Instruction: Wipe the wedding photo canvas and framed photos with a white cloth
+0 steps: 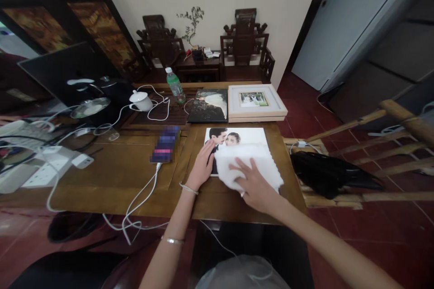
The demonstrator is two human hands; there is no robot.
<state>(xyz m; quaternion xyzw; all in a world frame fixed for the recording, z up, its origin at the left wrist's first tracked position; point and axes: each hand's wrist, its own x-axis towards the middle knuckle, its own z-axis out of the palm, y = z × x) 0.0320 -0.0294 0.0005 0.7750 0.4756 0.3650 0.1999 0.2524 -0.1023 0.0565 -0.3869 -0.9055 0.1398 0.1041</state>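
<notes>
A photo panel (251,134) showing a couple lies on the wooden table in front of me, its lower part covered by a white cloth (227,169). My left hand (204,162) rests flat along the panel's left side, fingers stretched out and holding nothing. On top of the cloth, my right hand (251,180) presses down and grips it with bent, parted fingers. Just behind this panel stand a dark photo panel (210,106) and a pale framed picture (256,99), which lies on another frame.
A phone (165,144) on a white cable lies left of my hands. Farther back are a green bottle (175,85) and a lidded white cup (140,100). Power strips (50,165) and tangled cables crowd the left side. A bamboo chair (339,196) holding a black bag (325,171) stands right.
</notes>
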